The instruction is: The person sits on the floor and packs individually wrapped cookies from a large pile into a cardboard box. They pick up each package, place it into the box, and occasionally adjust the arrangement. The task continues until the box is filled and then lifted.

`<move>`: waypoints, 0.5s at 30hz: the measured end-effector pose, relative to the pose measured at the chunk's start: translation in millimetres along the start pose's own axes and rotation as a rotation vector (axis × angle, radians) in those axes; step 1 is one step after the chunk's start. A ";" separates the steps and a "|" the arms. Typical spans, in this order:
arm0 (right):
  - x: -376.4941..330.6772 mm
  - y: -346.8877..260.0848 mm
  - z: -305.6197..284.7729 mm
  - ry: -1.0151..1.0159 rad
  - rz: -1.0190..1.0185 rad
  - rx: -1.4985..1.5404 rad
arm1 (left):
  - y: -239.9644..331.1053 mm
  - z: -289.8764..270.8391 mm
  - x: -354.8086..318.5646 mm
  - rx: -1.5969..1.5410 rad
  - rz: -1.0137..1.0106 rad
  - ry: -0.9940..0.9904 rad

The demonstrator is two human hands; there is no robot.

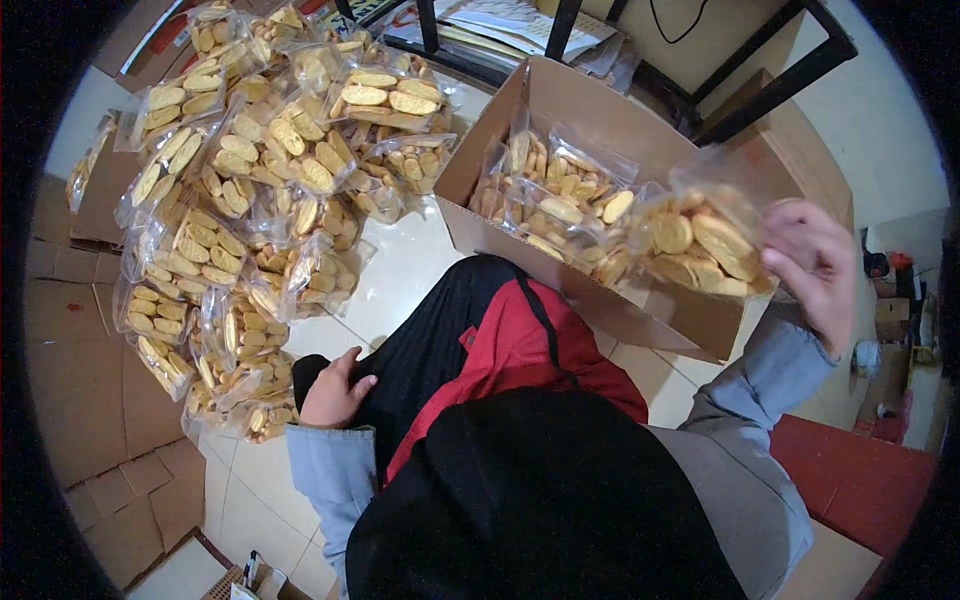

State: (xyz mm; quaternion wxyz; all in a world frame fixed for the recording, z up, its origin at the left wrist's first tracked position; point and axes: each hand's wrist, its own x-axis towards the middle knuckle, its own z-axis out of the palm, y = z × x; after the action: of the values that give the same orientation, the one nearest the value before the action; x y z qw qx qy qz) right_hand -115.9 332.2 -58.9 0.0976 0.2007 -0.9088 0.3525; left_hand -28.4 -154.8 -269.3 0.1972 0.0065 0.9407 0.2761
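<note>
My right hand (812, 262) is closed on the edge of a clear bag of oval golden biscuits (705, 245), which hangs over the right part of an open cardboard box (490, 230). Slight blur softens the bag's top. Inside the box, to the left of that bag, several similar bags of biscuits (565, 195) lie together. My left hand (338, 392) lies on my left knee with its thumb and fingers apart, holding nothing. Beside it, on the left, a large heap of bagged biscuits (265, 180) spreads over the tiled floor.
Flattened cardboard (80, 370) lines the left side. A black metal frame (560, 30) stands behind the box, with papers (510, 25) under it. A red panel (850, 480) lies at lower right, near my right elbow. Small items (885, 310) stand at the far right.
</note>
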 end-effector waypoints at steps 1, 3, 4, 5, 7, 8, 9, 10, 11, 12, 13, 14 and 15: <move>-0.8 7.0 2.3 -0.077 0.107 -0.043 | 1.0 0.1 1.5 -0.032 0.002 0.033; -3.2 26.2 9.3 -0.188 0.249 -0.139 | 0.5 0.0 4.9 -0.097 0.001 0.099; -4.0 39.4 12.8 -0.208 0.339 -0.139 | -1.4 0.6 5.9 -0.101 -0.004 0.096; -5.6 54.6 16.6 -0.228 0.431 -0.134 | -3.2 -0.5 5.6 -0.101 -0.012 0.091; -16.6 90.2 28.5 -0.312 0.534 -0.068 | -2.6 -1.6 0.0 -0.091 -0.040 0.086; -25.4 109.6 33.3 -0.372 0.554 -0.015 | -2.7 -0.9 -0.2 -0.086 -0.035 0.084; -33.0 132.7 38.2 -0.438 0.567 0.040 | -2.7 -1.2 -1.2 -0.081 -0.039 0.085; -44.4 161.6 43.4 -0.537 0.660 0.081 | -4.8 -0.7 -2.4 -0.078 -0.046 0.097; -55.1 190.6 49.1 -0.640 0.745 0.128 | -4.1 -2.0 -2.6 -0.097 -0.050 0.089; -64.5 208.9 57.9 -0.674 0.943 0.217 | -3.0 -2.4 -4.6 -0.113 -0.068 0.089; -73.6 222.2 68.3 -0.707 0.916 0.372 | -1.8 -3.3 -6.2 -0.105 -0.058 0.092; -79.9 229.5 75.7 -0.751 1.045 0.480 | 0.7 -5.1 -5.8 -0.128 -0.064 0.081; -93.4 247.7 82.0 -0.807 0.966 0.486 | -3.7 -3.6 -1.3 -0.113 -0.035 0.075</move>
State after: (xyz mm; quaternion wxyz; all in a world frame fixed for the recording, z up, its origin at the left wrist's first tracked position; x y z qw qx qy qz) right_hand -142.1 470.2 -297.8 -0.4662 -0.0958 -0.7567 0.4482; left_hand -28.2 -160.0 -268.0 0.1667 -0.0315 0.9302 0.3255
